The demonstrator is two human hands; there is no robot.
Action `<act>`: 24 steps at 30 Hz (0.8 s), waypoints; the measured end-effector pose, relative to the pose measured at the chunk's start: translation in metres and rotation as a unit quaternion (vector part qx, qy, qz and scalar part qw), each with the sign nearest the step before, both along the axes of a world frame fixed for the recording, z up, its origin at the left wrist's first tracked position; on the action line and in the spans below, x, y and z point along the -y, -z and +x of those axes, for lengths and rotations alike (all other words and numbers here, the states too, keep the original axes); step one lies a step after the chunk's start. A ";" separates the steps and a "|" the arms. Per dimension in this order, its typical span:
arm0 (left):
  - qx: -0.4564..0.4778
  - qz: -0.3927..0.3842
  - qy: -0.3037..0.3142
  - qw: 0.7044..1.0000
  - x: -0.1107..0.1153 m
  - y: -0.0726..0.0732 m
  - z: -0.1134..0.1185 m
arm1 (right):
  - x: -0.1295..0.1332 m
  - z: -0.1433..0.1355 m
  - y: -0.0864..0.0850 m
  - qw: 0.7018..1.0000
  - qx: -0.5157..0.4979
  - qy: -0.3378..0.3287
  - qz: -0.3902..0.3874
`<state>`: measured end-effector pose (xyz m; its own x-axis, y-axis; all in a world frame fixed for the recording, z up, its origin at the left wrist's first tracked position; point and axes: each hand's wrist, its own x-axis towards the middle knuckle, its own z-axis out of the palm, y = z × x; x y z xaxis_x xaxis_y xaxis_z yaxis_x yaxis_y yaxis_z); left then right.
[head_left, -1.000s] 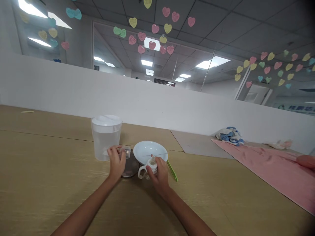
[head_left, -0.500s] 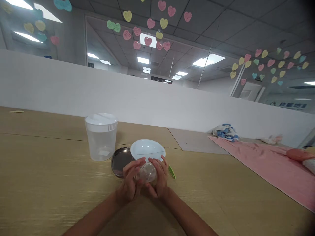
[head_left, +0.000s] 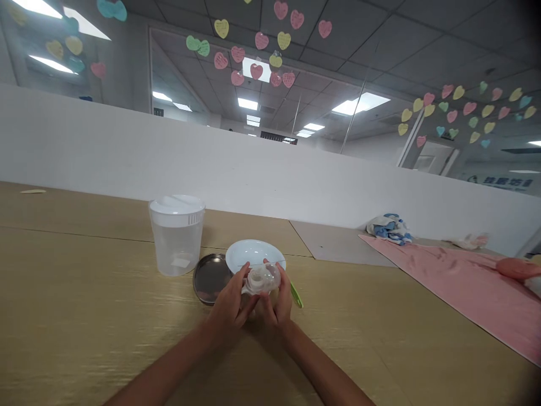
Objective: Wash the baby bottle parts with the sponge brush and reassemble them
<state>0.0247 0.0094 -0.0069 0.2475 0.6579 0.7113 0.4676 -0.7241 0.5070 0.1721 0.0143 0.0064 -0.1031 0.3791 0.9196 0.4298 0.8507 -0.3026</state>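
Between both hands is a small clear, rounded plastic container [head_left: 265, 277], held up in front of the white bowl. It lies tilted, with a ring-like opening facing left and toward me. My left hand [head_left: 231, 296] is closed on its left side, fingertips along the top edge. From the right, my right hand [head_left: 281, 299] wraps its fingers round the bulging end. Thumbs of both hands meet low under it. Just beyond stands the white bowl [head_left: 253, 248], a thin line across its inside. A dark round metal pan [head_left: 209, 279] is left of it, partly behind my left hand.
A translucent bucket with a white lid [head_left: 177, 237] stands behind the pan. A green-handled tool [head_left: 296, 296] lies right of my right hand. Farther right are a pink cloth [head_left: 448, 287] and a crumpled blue-and-white cloth [head_left: 389, 228]. A low white wall [head_left: 236, 175] borders the table.
Both hands have raised the clear container slightly and turned it, so its ring-like opening now shows at the left. My left hand has shifted its fingers lower on the side.
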 end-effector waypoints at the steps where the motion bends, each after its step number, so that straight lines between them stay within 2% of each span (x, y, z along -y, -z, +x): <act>1: 0.010 -0.015 0.015 1.000 -0.001 0.001 0.000 | 0.000 0.000 0.000 1.000 -0.018 0.013 0.000; 5: 0.047 -0.039 0.042 0.997 -0.001 0.003 0.000 | -0.001 -0.002 -0.003 0.995 -0.073 0.064 -0.038; 10: 0.060 -0.058 0.035 0.996 -0.001 0.001 0.000 | -0.004 -0.002 -0.009 0.994 0.017 0.086 -0.064; 13: 0.059 -0.060 0.037 0.996 -0.001 -0.002 -0.001 | -0.005 -0.001 -0.010 0.993 0.059 0.085 -0.051; 18: 0.033 -0.042 0.055 0.997 -0.001 -0.005 -0.002 | -0.007 0.000 -0.010 0.993 0.068 0.094 -0.016; 24: 0.049 -0.009 0.029 0.998 -0.001 -0.007 -0.001 | -0.012 0.000 -0.006 0.990 0.081 0.113 0.028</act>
<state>0.0239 0.0108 -0.0002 0.2163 0.6574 0.7219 0.3726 -0.7390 0.5613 0.1717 0.0264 0.0124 -0.1690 0.3579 0.9183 0.6494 0.7414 -0.1695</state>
